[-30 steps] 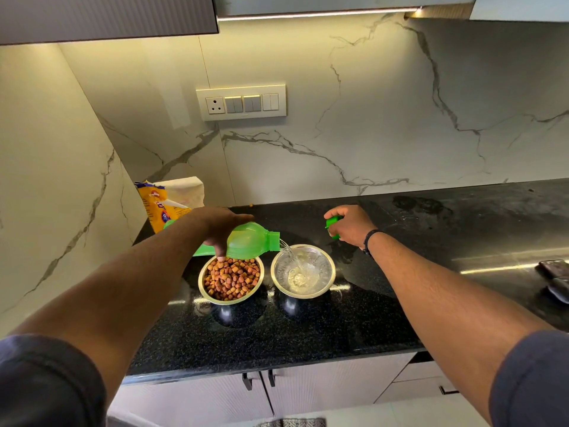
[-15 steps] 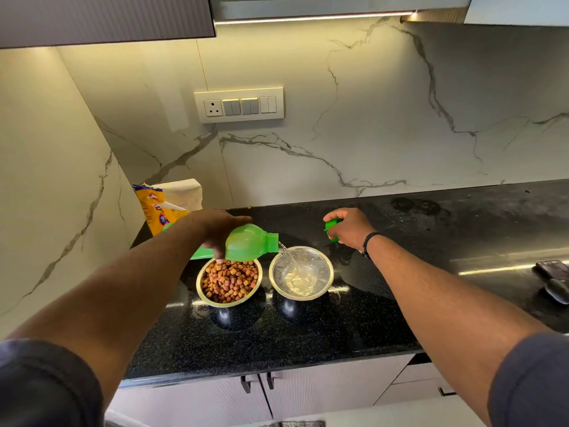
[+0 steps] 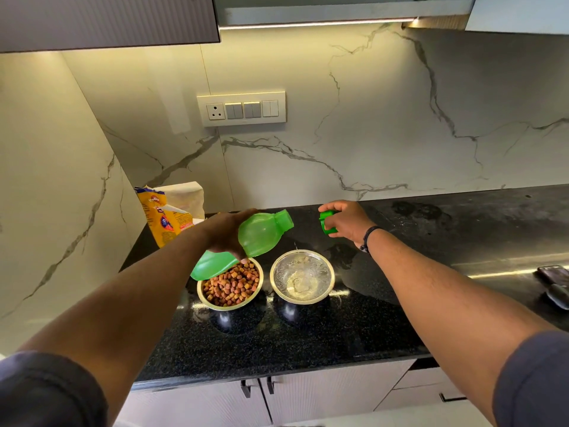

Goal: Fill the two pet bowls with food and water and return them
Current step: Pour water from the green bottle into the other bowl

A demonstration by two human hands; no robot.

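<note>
Green bottle in left hand

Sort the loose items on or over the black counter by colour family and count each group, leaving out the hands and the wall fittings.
Green: 2 (bottle, cap)
Shiny metal: 2 (kibble bowl, water bowl)
Yellow: 1 (food bag)
Dark: 2 (flat objects at the right edge; what they are is unclear)
Total: 7
</note>
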